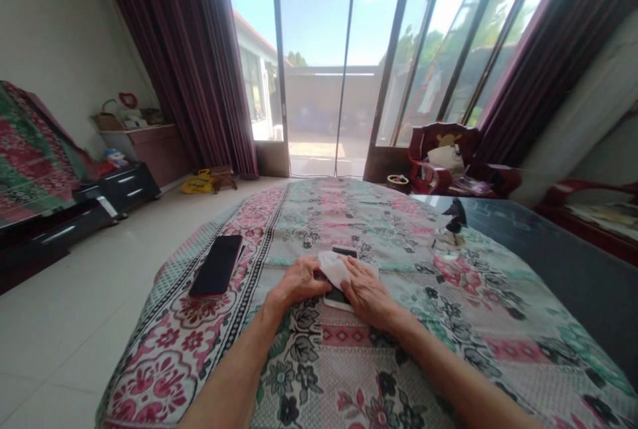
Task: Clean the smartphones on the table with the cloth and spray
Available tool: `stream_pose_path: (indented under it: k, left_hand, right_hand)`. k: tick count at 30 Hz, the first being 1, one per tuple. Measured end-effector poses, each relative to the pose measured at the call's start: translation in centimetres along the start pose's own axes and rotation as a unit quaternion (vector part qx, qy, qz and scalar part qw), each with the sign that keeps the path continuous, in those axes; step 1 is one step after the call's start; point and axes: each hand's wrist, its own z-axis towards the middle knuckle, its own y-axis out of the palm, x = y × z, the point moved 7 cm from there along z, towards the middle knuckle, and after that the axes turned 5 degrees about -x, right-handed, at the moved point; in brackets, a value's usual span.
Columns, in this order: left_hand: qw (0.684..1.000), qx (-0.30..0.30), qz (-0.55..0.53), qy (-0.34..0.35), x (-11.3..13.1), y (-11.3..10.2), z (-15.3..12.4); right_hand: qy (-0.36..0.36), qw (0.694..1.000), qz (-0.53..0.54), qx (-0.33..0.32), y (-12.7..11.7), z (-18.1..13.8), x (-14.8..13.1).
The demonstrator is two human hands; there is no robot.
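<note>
A white-edged phone [339, 296] lies face up on the flowered tablecloth [399, 349] in front of me. My left hand [298, 281] rests on its left edge with the fingers curled against it. My right hand [366, 291] presses a white cloth [333, 267] onto the phone's screen, fingers closed on the cloth. The cloth and both hands hide most of the phone.
A second, dark phone in a red case [216, 265] lies to the left near the table's edge. A small glass object [447, 241] stands at the right. Beyond are a red wooden chair [438, 160], dark cabinets [74, 210] at the left, curtains and a glass door.
</note>
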Motion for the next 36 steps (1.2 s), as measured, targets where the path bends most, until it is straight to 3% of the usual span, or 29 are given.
stream_pose_path:
  k: [5, 10, 15, 20, 24, 36]
  left_hand:
    - [0.998, -0.013, -0.006, -0.054, -0.8, -0.1, 0.1]
    - [0.998, -0.026, -0.01, -0.061, -0.7, -0.3, -0.1]
    - [0.994, -0.063, -0.04, -0.083, -1.0, -0.5, -0.5]
    - [0.989, -0.095, -0.058, -0.093, -1.7, -0.2, -0.4]
    - [0.987, -0.109, -0.068, -0.098, -1.9, -0.2, -0.3]
    - [0.983, -0.132, -0.07, -0.108, -1.9, -0.4, -0.2]
  right_hand:
    - [0.025, 1.0, 0.011, -0.01, -0.6, 3.3, 2.1]
    - [0.028, 1.0, 0.007, -0.001, -1.0, 5.4, 3.2]
    - [0.016, 1.0, 0.015, -0.015, -0.5, 3.1, 1.9]
    - [-0.053, 0.997, 0.028, -0.04, -0.3, -1.1, -1.0]
    - [-0.096, 0.994, 0.03, -0.048, -0.2, -2.6, -2.3]
    - [-0.032, 0.999, 0.029, -0.005, -0.8, 2.7, 1.6]
